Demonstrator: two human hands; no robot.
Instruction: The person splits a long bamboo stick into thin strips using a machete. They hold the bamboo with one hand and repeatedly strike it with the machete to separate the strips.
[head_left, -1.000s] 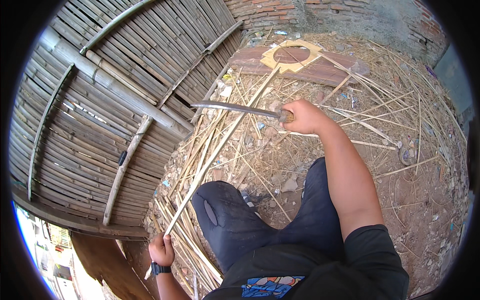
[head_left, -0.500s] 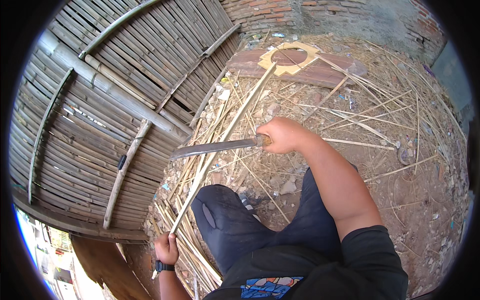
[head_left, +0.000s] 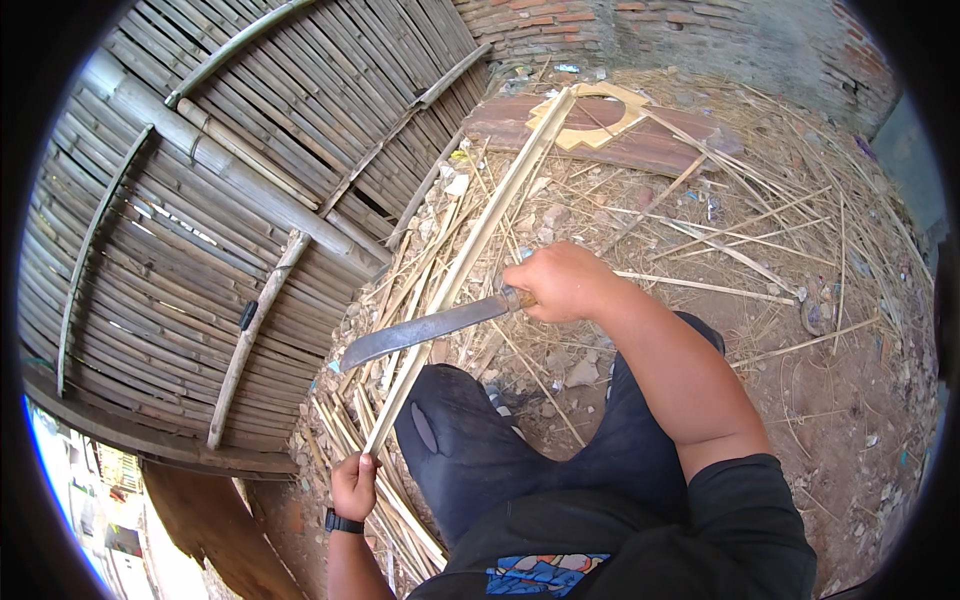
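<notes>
My left hand (head_left: 354,486) grips the near end of a long pale bamboo strip (head_left: 468,257), which slants away from me toward the far middle. My right hand (head_left: 562,284) is closed round the wooden handle of a machete (head_left: 425,331). The broad, dark blade points left and lies across the strip, over my bent left knee. From this view I cannot tell whether the edge touches the strip. Several more split bamboo strips (head_left: 395,490) lie in a bundle beside my left leg.
A bamboo slat wall (head_left: 220,240) rises on the left, and a brick wall (head_left: 690,40) stands at the back. On the far ground lies a brown board (head_left: 500,118) with a yellow cut-out frame (head_left: 625,127) on it. Loose strips and rubble (head_left: 720,250) litter the ground.
My left hand has shifted slightly right and up with the strip, whose far end now reaches farther over the board. The machete has tilted, showing more of the blade's flat side.
</notes>
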